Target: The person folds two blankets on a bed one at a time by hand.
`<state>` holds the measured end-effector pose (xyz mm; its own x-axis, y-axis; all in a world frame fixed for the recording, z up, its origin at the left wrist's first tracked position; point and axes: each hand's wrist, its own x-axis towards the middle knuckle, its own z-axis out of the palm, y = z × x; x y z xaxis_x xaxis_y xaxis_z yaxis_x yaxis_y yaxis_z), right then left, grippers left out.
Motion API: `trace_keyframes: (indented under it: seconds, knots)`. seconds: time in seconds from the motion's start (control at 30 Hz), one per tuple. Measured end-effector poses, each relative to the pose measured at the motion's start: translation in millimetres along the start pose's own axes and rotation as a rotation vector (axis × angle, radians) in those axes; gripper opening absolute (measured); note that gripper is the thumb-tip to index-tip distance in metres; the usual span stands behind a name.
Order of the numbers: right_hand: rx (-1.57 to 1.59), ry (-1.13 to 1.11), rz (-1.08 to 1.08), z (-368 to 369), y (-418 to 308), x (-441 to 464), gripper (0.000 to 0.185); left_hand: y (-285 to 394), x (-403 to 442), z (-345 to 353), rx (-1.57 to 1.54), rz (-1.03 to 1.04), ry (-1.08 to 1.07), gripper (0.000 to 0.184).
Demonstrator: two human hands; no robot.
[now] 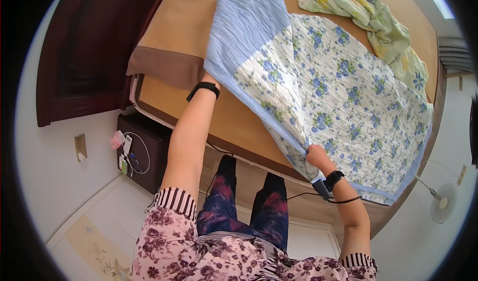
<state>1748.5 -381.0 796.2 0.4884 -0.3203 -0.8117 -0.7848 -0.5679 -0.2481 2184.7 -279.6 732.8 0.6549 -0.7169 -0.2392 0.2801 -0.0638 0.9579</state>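
The flowered quilt is spread across the bed toward its near right corner. It is clamped by the fingers of the right hand beside the near edge; the left hand is mostly covered, its fingers' state impossible to tell.

The quilt shows blue flowers on white.

Rumpled white quilt with blue flowers and edging, across the tan bed
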Motion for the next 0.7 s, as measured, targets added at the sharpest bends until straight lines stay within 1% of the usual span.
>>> trace_keyframes:
  seconds: [0.03, 0.07, 0.13, 0.17, 0.23, 0.3, 0.37, 0.43, 0.47, 0.5, 0.57, 0.6, 0.63, 0.67, 0.7]
  knots:
    - [-0.056, -0.046, 0.014, 7, -8, 3, 0.021, 10, -5, -11, 0.475, -0.06, 0.062, 0.046]
    - [-0.075, -0.063, 0.014, 13, -15, 6, 0.021, 20, -11, -23, -0.126, -0.161, 0.138, 0.045]
    - [-0.122, -0.087, 0.016, 13, -30, 15, 0.02, 61, -27, -31, -0.682, -0.317, 0.29, 0.036]
    - [-0.173, -0.112, 0.011, 12, -38, 17, 0.023, 69, -37, -37, -0.403, -0.137, 0.271, 0.035]
    - [0.039, 0.145, 0.072, -23, -85, 10, 0.033, 79, -57, -49, 0.156, 0.22, 0.219, 0.036]
    - [0.324, 0.603, -0.283, -59, -134, 9, 0.051, 137, -93, -22, 0.898, 0.674, 0.201, 0.039]
    - [0.501, 0.773, -0.534, -115, -213, 1, 0.06, 137, -116, -4, 0.865, 0.479, 0.024, 0.042]
    - [0.652, 0.66, -0.715, -138, -266, 9, 0.066, 116, -132, 10, 0.827, 0.453, -0.116, 0.04]
    - [0.623, 0.712, -0.731, -132, -287, 27, 0.067, 101, -134, 11, 0.807, 0.44, -0.187, 0.039]
    - [0.595, 0.769, -0.735, -122, -299, 46, 0.069, 80, -133, 7, 0.526, 0.286, -0.198, 0.039]
    - [0.571, 0.75, -0.526, -105, -302, 79, 0.068, 43, -132, 2, -0.032, -0.035, -0.21, 0.038]
    - [0.557, 0.732, -0.434, -101, -303, 88, 0.068, 44, -129, -4, -0.004, -0.021, -0.235, 0.035]
    - [0.549, 0.743, -0.442, -103, -305, 87, 0.055, 46, -122, -13, 0.023, -0.008, -0.26, 0.033]
    - [0.601, 0.703, -0.443, -101, -303, 91, 0.05, 48, -115, -21, 0.051, 0.006, -0.286, 0.03]
    - [0.652, 0.662, -0.445, -95, -299, 98, 0.046, 34, -109, -28, -0.095, -0.048, -0.311, 0.027]
